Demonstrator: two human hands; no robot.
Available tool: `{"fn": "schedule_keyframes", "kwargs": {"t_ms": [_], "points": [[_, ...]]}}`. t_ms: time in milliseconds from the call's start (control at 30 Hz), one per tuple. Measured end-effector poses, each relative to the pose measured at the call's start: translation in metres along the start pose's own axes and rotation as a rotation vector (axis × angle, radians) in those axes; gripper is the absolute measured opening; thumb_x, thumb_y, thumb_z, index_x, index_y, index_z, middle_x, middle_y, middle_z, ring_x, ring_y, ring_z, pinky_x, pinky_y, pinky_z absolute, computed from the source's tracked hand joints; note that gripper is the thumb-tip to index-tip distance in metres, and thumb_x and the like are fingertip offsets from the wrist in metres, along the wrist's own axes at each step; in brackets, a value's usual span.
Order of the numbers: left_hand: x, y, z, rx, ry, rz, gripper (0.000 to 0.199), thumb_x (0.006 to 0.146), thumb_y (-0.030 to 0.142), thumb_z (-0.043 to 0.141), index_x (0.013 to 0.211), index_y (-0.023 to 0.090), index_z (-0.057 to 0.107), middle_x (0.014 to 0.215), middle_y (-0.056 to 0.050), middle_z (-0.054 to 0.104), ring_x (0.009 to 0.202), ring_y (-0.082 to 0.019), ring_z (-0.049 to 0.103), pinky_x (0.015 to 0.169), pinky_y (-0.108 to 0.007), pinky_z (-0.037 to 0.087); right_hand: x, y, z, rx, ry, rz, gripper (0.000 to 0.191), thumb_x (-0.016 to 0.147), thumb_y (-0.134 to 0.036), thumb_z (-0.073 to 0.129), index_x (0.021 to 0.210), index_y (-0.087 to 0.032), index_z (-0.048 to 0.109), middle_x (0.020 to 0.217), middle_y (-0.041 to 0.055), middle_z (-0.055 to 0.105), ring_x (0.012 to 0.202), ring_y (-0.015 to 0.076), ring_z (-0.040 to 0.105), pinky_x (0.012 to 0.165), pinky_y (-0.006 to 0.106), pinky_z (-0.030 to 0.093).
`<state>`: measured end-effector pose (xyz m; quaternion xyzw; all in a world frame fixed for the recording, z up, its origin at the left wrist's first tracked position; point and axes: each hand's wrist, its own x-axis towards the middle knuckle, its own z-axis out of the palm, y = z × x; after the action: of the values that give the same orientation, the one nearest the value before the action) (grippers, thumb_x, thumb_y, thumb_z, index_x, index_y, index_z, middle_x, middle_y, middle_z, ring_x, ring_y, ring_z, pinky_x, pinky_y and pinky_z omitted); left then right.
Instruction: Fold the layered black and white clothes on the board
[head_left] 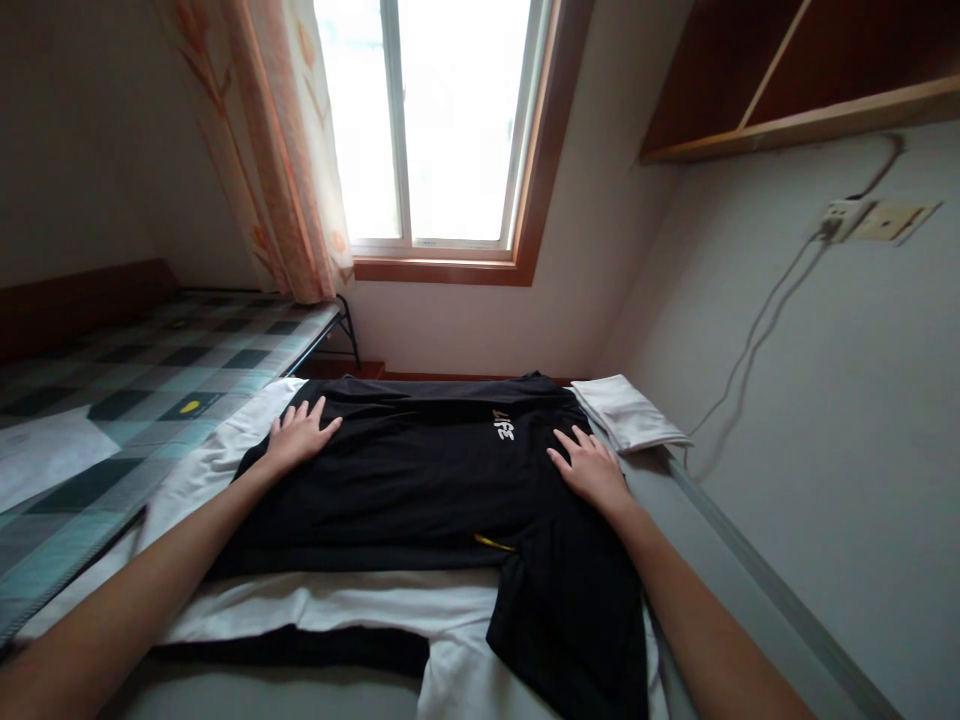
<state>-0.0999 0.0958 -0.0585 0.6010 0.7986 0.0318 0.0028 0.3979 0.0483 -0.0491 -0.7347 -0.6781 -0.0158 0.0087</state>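
A black T-shirt [420, 480] with white lettering near its upper right lies spread out sideways, one sleeve pointing toward me. My left hand [300, 437] rests flat on the shirt's left end with its fingers spread. On the right end, close to the collar side, my right hand [591, 465] lies with fingers apart, touching the cloth. Beneath the black shirt is a white garment [345, 605], whose edges show at the left and front. Another dark strip of cloth [360, 648] shows under the white one.
A folded white cloth [630, 412] sits at the far right corner of the table. To the left stands a bed with a checked mattress [172, 345] and a sheet of paper [52, 450] on it. Cables [757, 330] hang from a wall socket [844, 215]. A shelf [795, 130] juts out above.
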Motion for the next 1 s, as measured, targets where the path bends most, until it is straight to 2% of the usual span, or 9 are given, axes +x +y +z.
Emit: {"fn": "schedule_keyframes", "kwargs": {"t_ms": [133,200,267,367,500,600,767,900,1000], "points": [[-0.021,-0.028,-0.004,0.009,0.008,-0.122,0.085,0.088,0.068,0.03,0.154,0.014,0.036,0.157,-0.021,0.036,0.142,-0.042,0.034,0.111,-0.057,0.029,-0.006,-0.001,-0.009,-0.013,-0.048,0.103,0.059,0.098,-0.057,0.036,0.149,-0.03,0.045,0.157,0.0121,0.039,0.134,0.0333,0.046,0.107,0.047,0.037],[-0.031,-0.04,-0.007,0.012,0.018,-0.134,0.086,0.087,0.069,0.03,0.151,0.012,0.04,0.155,-0.021,0.039,0.141,-0.041,0.037,0.112,-0.053,0.03,-0.008,0.001,-0.014,-0.011,-0.054,0.16,0.061,0.097,-0.06,0.035,0.149,-0.03,0.046,0.152,0.0145,0.043,0.13,0.0352,0.049,0.103,0.049,0.04],[-0.043,-0.049,-0.009,0.009,0.018,-0.127,0.088,0.085,0.073,0.03,0.15,0.015,0.043,0.153,-0.021,0.041,0.139,-0.041,0.039,0.111,-0.053,0.031,-0.01,0.004,-0.019,-0.005,-0.051,0.205,0.063,0.096,-0.061,0.035,0.148,-0.029,0.047,0.145,0.0176,0.048,0.126,0.0357,0.052,0.099,0.049,0.043],[-0.06,-0.057,-0.009,0.02,0.031,-0.044,0.095,0.078,0.082,0.034,0.149,0.02,0.045,0.152,-0.019,0.044,0.137,-0.043,0.041,0.11,-0.056,0.032,-0.011,0.009,-0.025,0.046,-0.068,0.261,0.065,0.095,-0.063,0.035,0.149,-0.028,0.045,0.136,0.0204,0.05,0.116,0.0333,0.06,0.093,0.045,0.047],[-0.074,-0.062,-0.005,0.041,0.033,0.091,0.105,0.072,0.086,0.037,0.144,0.012,0.051,0.152,-0.021,0.043,0.142,-0.038,0.036,0.116,-0.05,0.027,-0.011,0.009,-0.026,0.097,-0.085,0.294,0.071,0.094,-0.064,0.037,0.155,-0.027,0.034,0.128,0.0209,0.058,0.109,0.0328,0.065,0.089,0.043,0.05],[-0.073,-0.064,-0.001,0.023,0.033,0.102,0.106,0.072,0.086,0.036,0.141,0.008,0.054,0.153,-0.022,0.041,0.144,-0.037,0.033,0.117,-0.048,0.026,-0.009,0.005,-0.02,0.096,-0.06,0.258,0.066,0.097,-0.055,0.039,0.156,-0.027,0.031,0.119,0.0182,0.066,0.107,0.0315,0.066,0.088,0.043,0.05],[-0.063,-0.066,-0.001,-0.002,0.004,0.101,0.106,0.07,0.086,0.039,0.138,0.006,0.057,0.152,-0.023,0.042,0.145,-0.039,0.032,0.117,-0.048,0.027,-0.005,0.001,-0.006,0.09,0.032,0.206,0.05,0.1,-0.036,0.036,0.149,-0.032,0.045,0.114,0.0115,0.071,0.1,0.0272,0.069,0.085,0.038,0.051],[-0.054,-0.064,-0.004,0.003,-0.031,0.106,0.105,0.071,0.086,0.04,0.14,0.008,0.056,0.155,-0.024,0.037,0.145,-0.041,0.03,0.117,-0.053,0.025,-0.001,-0.001,-0.002,0.089,0.047,0.218,0.048,0.1,-0.033,0.034,0.144,-0.035,0.053,0.118,0.0097,0.071,0.101,0.0258,0.069,0.084,0.035,0.051],[-0.043,-0.06,-0.007,0.022,-0.053,0.121,0.105,0.069,0.086,0.043,0.138,0.007,0.057,0.154,-0.025,0.038,0.144,-0.041,0.032,0.117,-0.051,0.026,0.005,-0.004,-0.003,0.087,0.037,0.229,0.048,0.101,-0.033,0.032,0.145,-0.035,0.052,0.123,0.0104,0.069,0.104,0.0251,0.068,0.084,0.034,0.05]]}}
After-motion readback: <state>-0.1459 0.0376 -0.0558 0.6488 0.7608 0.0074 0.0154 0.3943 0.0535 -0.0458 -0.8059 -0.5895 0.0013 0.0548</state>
